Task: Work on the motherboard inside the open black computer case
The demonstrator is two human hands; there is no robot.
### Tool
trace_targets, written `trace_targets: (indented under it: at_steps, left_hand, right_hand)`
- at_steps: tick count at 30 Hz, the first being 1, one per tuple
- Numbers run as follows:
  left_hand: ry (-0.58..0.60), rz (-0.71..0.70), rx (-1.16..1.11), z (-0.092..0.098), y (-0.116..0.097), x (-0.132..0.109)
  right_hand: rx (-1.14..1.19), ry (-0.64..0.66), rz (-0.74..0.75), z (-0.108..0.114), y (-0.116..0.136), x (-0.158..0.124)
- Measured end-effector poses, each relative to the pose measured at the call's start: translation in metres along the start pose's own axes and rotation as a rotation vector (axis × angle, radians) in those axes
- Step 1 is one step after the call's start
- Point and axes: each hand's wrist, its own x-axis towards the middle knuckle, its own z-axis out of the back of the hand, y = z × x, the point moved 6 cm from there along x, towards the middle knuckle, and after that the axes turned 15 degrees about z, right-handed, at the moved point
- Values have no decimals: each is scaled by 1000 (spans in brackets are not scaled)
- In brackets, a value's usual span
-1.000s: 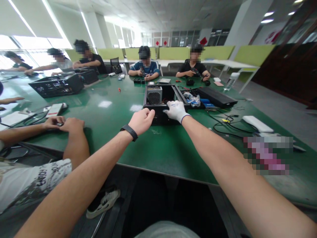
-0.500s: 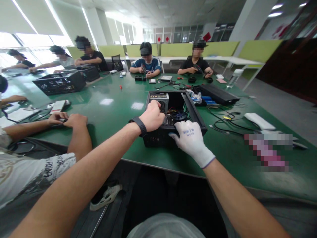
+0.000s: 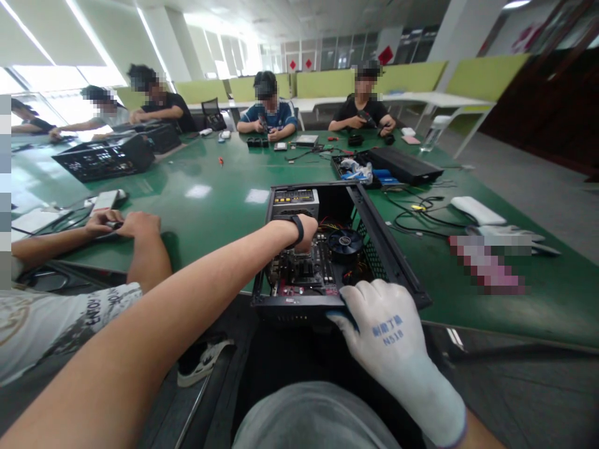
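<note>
An open black computer case [image 3: 388, 249] lies at the table's near edge, its front side jutting out toward my lap. Wearing a white glove, my right hand [image 3: 384, 318] wraps its fingers over the near rim, thumb on the outer face. My bare left hand [image 3: 306, 232], with a dark band at the wrist, reaches down into the case above the motherboard [image 3: 311, 271]. Its fingers are hidden, so what they touch is unclear. Just beyond it sits the power supply [image 3: 296, 198]. A round black fan [image 3: 345, 242] is to its right, with coloured wires around.
On the green table [image 3: 187, 212], black cables [image 3: 407, 215], a white glove [image 3: 508, 234] and a black panel [image 3: 405, 163] lie to the right. A co-worker's hands [image 3: 124, 224] hold a small part at left. Others work across the table beside more cases [image 3: 103, 156].
The case has come toward me, its near side now past the table edge. My left hand has gone from the power supply's near side down inside; the right still grips the rim.
</note>
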Motion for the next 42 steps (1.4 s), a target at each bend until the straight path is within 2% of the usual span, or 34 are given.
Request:
trace_targets:
  at_steps: [3,7,10,19,25,30,42]
  left_hand:
    - [15,-5,91,-1,-15,3]
    - [77,-16,168,-16,-24,14]
    - [124,-30,148,-29,-24,23]
    - [155,11,189,-59,-18,60]
    - [157,22,119,-57,-19,61]
    - [163,44,90,-54,-17,61]
    - [163,12,163,-45,-21,44]
  right_hand:
    - [19,-9,-11,3,6,-10]
    - [45,-15,-21,6,11,-16]
    - [53,-24,-32,8,11,-16]
    - [48,-52,-22,8,12,-17]
    - [54,-17,-31,6,11,-17]
    - [31,-37,-24,8,12,-18]
    - [25,-30,-17,6,12,-18]
